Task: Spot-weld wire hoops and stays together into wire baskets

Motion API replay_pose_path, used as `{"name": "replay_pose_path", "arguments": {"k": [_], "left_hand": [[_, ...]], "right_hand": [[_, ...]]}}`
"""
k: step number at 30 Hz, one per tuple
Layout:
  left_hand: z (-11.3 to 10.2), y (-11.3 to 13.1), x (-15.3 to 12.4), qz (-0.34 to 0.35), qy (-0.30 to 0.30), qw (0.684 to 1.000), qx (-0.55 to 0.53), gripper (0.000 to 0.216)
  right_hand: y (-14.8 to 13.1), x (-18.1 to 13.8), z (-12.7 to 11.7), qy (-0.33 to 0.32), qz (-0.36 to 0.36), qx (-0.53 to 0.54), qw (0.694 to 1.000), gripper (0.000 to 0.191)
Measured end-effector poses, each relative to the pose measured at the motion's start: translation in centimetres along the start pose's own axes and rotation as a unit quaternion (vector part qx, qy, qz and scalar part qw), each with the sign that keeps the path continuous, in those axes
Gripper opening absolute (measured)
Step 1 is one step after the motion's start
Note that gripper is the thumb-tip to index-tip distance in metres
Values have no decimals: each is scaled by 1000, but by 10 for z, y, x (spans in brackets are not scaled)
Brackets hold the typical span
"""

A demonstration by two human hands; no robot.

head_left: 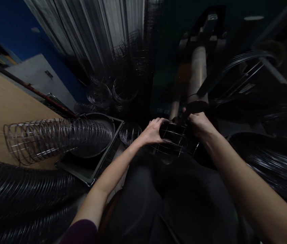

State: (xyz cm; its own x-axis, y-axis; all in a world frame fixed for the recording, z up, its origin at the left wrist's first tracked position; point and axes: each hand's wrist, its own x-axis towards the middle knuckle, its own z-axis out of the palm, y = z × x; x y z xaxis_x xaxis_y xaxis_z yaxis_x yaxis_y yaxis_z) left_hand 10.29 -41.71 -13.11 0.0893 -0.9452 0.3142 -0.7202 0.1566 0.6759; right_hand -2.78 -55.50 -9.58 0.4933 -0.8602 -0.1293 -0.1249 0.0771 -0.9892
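A small black wire cage rests above my dark lap, at the foot of a machine. My left hand curls its fingers over the cage's left rim and grips it. At the cage's upper right edge, my right hand is closed on the rim, beside a dark rounded machine part. The cage's far side is lost in shadow.
A long stack of nested wire cages lies on its side at the left, reaching into a square tray. More wire stacks fill the lower left. Wire rings stand at the right. A pale cylinder rises ahead.
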Motion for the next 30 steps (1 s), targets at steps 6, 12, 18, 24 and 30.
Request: {"name": "replay_pose_path", "arguments": {"k": [6, 12, 18, 24, 30], "left_hand": [[-4, -1, 2, -5, -1, 1000, 20, 73], [-7, 3, 0, -13, 2, 1000, 0, 75], [-13, -1, 13, -17, -2, 999, 51, 67], [14, 11, -30, -31, -23, 998, 52, 61], [70, 22, -116, -66, -63, 995, 38, 54]], "right_hand": [[6, 6, 1, -11, 9, 26, 1000, 26], [1, 6, 9, -7, -2, 32, 999, 13], [13, -16, -72, 124, -172, -272, 939, 19], [71, -78, -248, 259, 1, -579, 773, 25], [98, -96, -325, 202, 66, -707, 674, 27]]}}
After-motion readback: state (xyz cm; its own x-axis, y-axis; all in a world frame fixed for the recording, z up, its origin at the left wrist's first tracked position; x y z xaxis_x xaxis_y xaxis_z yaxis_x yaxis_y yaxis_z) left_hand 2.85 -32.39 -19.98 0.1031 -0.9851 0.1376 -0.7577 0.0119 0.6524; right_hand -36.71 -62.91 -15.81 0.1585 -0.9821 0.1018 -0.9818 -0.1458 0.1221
